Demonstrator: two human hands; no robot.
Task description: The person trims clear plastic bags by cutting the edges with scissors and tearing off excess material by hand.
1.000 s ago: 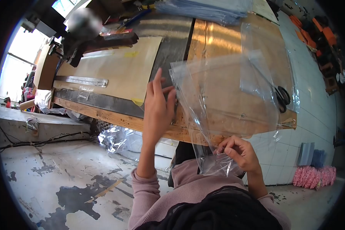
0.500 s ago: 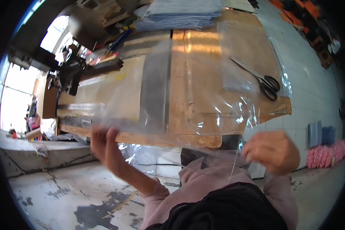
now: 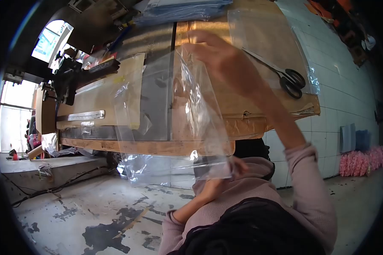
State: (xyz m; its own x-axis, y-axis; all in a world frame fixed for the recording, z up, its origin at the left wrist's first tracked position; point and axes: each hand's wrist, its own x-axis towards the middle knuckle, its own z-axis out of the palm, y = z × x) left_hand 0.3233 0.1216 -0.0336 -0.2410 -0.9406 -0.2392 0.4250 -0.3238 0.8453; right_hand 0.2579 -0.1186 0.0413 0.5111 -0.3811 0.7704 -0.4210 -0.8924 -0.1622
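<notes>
A clear plastic sheet [image 3: 155, 97] hangs in front of me, tilted and partly creased, across the near edge of the table. My right hand [image 3: 227, 63] is raised over the table, its thumb and fingers closed at the sheet's upper corner. Low by my waist, my left hand [image 3: 223, 173] is closed at the lower right corner, partly seen through the film. Scissors [image 3: 287, 78] with black handles lie to the right of my right hand, on another clear plastic sheet [image 3: 259, 38].
The wooden table [image 3: 157, 147] carries a dark machine [image 3: 70, 80] at left and a clear ruler [image 3: 86, 115]. A stack of bluish plastic sheets [image 3: 183, 12] lies at the back. Pink bundles [image 3: 361, 161] stand on the floor at right.
My right hand has risen from the table's near edge up over the tabletop. My left hand has moved right and down to my waist. The plastic sheet has turned and hangs more upright.
</notes>
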